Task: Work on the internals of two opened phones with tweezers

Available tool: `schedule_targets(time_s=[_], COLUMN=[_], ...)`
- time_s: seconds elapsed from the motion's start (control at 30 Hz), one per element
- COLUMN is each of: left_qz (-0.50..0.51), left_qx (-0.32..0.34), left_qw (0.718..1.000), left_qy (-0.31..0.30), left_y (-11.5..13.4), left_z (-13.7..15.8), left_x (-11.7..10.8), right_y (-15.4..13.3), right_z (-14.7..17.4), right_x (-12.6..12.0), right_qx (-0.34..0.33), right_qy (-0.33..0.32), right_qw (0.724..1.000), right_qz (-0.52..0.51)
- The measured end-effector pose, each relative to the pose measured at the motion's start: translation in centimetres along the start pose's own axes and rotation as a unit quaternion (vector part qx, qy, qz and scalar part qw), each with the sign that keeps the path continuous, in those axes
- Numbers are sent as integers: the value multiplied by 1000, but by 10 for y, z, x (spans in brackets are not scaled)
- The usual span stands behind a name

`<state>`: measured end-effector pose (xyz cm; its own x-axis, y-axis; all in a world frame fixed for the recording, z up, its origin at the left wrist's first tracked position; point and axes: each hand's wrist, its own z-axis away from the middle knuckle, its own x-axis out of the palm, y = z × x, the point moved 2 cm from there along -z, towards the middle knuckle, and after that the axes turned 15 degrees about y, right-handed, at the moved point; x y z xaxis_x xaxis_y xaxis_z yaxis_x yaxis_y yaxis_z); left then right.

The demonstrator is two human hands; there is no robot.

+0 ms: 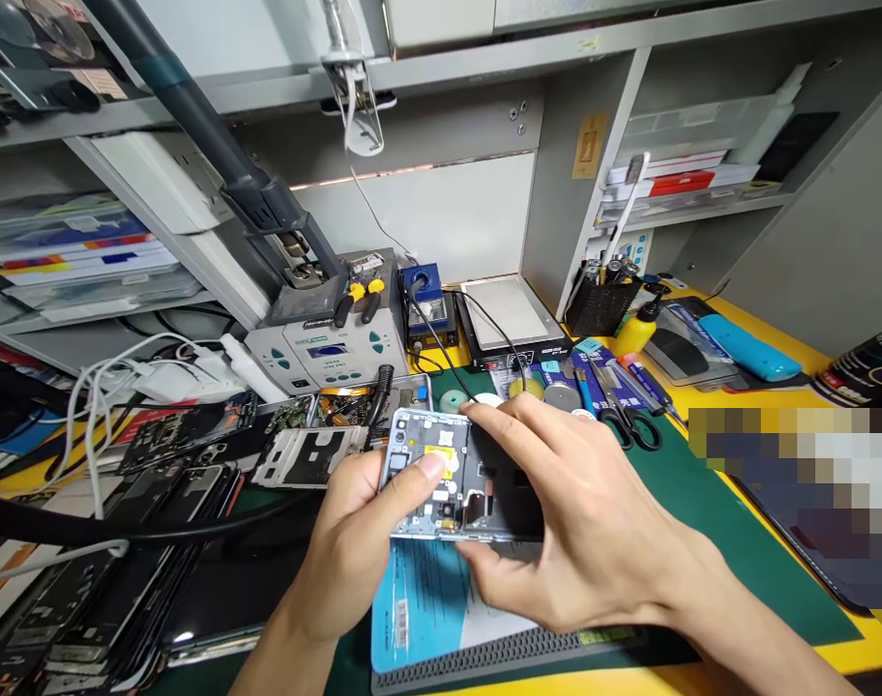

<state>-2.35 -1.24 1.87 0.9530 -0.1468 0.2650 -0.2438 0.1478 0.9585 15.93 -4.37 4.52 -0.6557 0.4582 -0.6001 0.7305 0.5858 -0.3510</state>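
Bright light, wide-angle edge distortion.

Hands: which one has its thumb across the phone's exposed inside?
The left hand. Its thumb lies over the parts inside the phone; the right hand has its thumb at the lower edge instead.

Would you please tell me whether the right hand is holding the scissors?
No, the scissors lie beyond the right hand, which grips the opened phone.

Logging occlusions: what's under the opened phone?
Below the opened phone, a blue-and-white packet and a grey ridged pad show. What lies directly beneath the phone, left hand and right hand is covered and cannot be seen.
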Motion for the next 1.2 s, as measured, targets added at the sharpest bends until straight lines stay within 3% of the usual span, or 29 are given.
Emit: schedule_targets(time_s=[0.23, 0.4, 0.53, 1.0, 1.2], left_qz=[-13, -52, -20, 74, 77], left_qx=[0, 35, 21, 21, 36], left_qw=[1000, 997, 998, 997, 993], left_qy=[4, 45, 56, -25, -78], left_y=[0, -7, -17, -27, -12], left_z=[-3, -9, -16, -37, -30], left_x=[0, -10, -17, -19, -10], right_y=[0, -1, -2, -10, -16], right_z=[-4, -6, -8, -11, -11], right_x=[0, 0, -1, -5, -24], right_qx=[4, 42, 53, 36, 35], right_qy=[-10, -45, -42, -15, 14], right_qw=[1000, 998, 998, 998, 998], right_qz=[2, 11, 0, 56, 50])
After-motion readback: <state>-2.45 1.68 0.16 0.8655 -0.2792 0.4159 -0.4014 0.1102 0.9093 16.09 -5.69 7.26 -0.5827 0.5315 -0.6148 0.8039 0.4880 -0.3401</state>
